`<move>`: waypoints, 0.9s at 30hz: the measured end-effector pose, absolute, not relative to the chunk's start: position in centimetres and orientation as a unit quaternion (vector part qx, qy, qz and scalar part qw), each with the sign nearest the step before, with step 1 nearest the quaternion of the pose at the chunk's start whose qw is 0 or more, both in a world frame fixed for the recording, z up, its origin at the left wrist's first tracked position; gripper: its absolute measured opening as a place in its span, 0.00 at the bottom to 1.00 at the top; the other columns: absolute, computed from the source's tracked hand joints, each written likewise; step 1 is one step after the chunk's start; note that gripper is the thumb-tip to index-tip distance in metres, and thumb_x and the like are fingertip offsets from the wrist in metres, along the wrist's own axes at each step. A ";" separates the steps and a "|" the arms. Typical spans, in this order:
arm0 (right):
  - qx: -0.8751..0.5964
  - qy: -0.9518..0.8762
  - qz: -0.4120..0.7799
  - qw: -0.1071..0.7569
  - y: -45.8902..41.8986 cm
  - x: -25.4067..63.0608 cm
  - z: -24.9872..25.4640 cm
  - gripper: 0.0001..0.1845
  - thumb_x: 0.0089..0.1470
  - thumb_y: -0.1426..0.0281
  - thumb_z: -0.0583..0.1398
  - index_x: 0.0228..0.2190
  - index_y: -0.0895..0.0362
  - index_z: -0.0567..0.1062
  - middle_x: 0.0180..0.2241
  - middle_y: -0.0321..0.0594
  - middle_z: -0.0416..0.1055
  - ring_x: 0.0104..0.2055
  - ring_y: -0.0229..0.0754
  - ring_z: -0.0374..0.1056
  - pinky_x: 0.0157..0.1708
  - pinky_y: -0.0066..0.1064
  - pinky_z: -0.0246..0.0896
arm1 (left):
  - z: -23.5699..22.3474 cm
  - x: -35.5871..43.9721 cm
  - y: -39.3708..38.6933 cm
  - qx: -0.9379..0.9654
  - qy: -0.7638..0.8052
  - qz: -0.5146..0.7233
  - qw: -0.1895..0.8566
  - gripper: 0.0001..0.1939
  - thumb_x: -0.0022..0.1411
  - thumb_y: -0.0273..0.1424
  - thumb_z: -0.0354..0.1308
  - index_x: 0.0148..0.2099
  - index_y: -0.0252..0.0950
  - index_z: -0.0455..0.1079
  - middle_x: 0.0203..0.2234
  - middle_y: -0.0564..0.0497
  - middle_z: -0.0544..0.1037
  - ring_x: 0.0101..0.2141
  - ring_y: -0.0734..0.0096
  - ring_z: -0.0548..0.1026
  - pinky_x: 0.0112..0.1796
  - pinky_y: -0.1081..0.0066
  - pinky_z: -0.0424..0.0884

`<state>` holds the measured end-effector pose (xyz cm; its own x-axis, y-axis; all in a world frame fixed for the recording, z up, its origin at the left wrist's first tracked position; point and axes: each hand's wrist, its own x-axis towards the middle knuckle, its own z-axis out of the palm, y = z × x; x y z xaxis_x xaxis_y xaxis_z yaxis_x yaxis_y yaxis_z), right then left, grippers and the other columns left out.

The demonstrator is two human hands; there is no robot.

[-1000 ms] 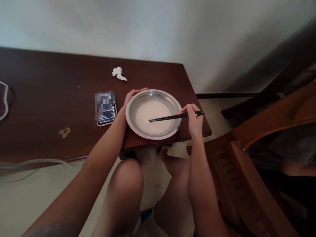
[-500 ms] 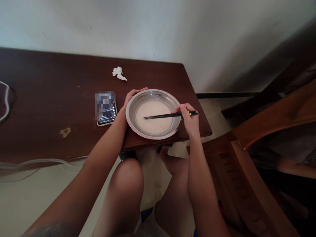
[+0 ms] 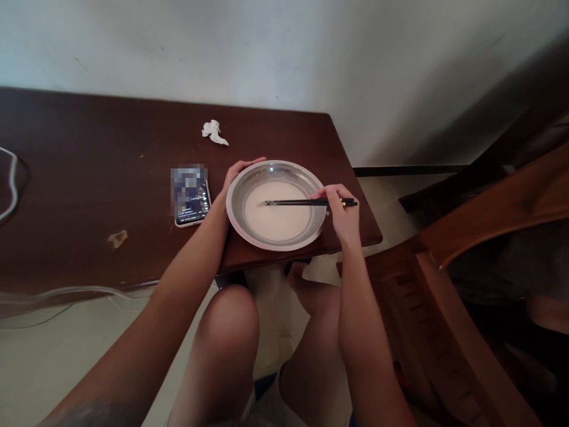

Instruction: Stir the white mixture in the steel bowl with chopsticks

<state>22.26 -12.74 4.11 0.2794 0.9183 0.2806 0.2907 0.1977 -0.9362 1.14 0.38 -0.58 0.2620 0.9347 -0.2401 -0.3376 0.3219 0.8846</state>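
Note:
A round steel dish [image 3: 237,220] holding a pale milky liquid [image 3: 275,213] sits near the right front corner of a dark wooden table [image 3: 89,178]. My left hand [image 3: 235,176] curls around the dish's left rim. My right hand [image 3: 338,207] is closed on a pair of black chopsticks [image 3: 297,202] at the dish's right rim. The chopsticks lie almost level, and their tips reach the far left part of the liquid.
A phone [image 3: 191,201] lies face up just left of the dish. A crumpled white tissue [image 3: 214,131] rests further back. A cable [image 3: 11,184] curves at the table's left edge. A wooden chair [image 3: 444,284] stands to the right, and my bare knees are under the table's front edge.
The chopstick tips have swept from the near middle of the liquid to the left and then up toward its far side. My right hand shifted slightly left. My left hand and the dish stayed put.

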 end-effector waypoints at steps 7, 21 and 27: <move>-0.584 -0.486 0.252 0.599 -12.7 23.0 3.6 0.17 0.57 0.59 0.52 0.22 0.54 0.68 0.18 0.30 0.70 0.24 0.35 0.70 0.34 0.31 0.64 | -1.7 0.9 1.0 0.345 0.370 0.450 0.736 0.16 0.56 0.35 0.52 0.42 0.37 0.75 0.35 0.52 0.81 0.41 0.63 0.76 0.42 0.69 0.73; -0.577 -0.487 0.282 0.592 -12.7 22.8 3.6 0.17 0.56 0.58 0.52 0.22 0.54 0.68 0.17 0.30 0.70 0.23 0.36 0.70 0.34 0.31 0.65 | -0.9 0.9 0.8 0.354 0.401 0.446 0.718 0.14 0.57 0.33 0.49 0.39 0.36 0.75 0.33 0.51 0.80 0.45 0.60 0.75 0.44 0.66 0.72; -0.581 -0.513 0.256 0.577 -12.7 22.8 3.8 0.15 0.56 0.59 0.53 0.25 0.54 0.71 0.22 0.32 0.74 0.30 0.37 0.72 0.38 0.32 0.65 | -1.3 0.9 1.0 0.354 0.384 0.443 0.729 0.13 0.57 0.34 0.49 0.38 0.38 0.74 0.35 0.50 0.81 0.44 0.60 0.75 0.46 0.66 0.71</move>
